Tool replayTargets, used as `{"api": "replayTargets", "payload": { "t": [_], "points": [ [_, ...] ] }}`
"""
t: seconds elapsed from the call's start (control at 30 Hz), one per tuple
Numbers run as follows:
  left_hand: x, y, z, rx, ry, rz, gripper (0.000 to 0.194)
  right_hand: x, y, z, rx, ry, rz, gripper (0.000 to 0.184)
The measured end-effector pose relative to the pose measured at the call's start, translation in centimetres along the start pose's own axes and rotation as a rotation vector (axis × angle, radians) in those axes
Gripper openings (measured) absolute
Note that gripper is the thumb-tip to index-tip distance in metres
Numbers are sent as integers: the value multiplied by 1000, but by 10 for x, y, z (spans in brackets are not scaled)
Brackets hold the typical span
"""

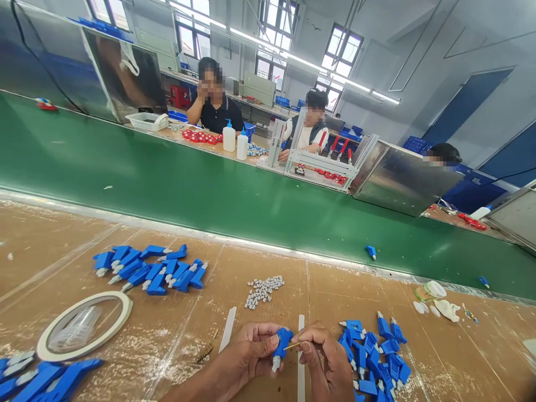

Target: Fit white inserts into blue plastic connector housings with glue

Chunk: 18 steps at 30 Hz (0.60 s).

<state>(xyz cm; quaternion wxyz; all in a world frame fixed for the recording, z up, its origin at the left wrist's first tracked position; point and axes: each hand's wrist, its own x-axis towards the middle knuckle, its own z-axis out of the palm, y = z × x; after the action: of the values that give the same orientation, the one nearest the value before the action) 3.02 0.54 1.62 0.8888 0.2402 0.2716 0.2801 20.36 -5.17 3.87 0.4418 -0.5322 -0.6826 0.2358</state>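
Observation:
Near the front of the table, my left hand [253, 352] is closed on a blue plastic part [282, 340] with a whitish tip pointing down toward me. A thin wooden stick [292, 346], like a toothpick, is pinched in my right hand [320, 357], its point at the side of the blue part. Just right of that hand lies a pile of similar blue parts [372, 357]. Beyond my hands is a small heap of grey pieces [263, 290]. Another group of blue parts [151, 268] rests farther back on the left.
A roll of tape [123, 312] surrounds clear plastic at left; larger blue pieces [54, 379] fill the near left corner. Pale strips [228, 329] lie by my hands. A small tub [433, 289] sits at right. Beyond runs a green conveyor belt [201, 190], with co-workers seated across it.

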Motion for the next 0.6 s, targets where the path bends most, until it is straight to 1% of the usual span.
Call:
{"api": "replayTargets", "payload": {
  "t": [0.07,0.23,0.4,0.6],
  "points": [
    [-1,1,1,8,-1,-3,44,1,-1,2,3,-3,-18,21],
    [-2,1,3,14,4,-3,48,2,-3,8,36,34,-140,23],
    [-3,1,3,10,10,-11,50,0,-4,10,1,67,-188,21],
    [-2,0,2,14,-25,-1,46,-2,0,10,-46,33,-264,24]
  ]
}}
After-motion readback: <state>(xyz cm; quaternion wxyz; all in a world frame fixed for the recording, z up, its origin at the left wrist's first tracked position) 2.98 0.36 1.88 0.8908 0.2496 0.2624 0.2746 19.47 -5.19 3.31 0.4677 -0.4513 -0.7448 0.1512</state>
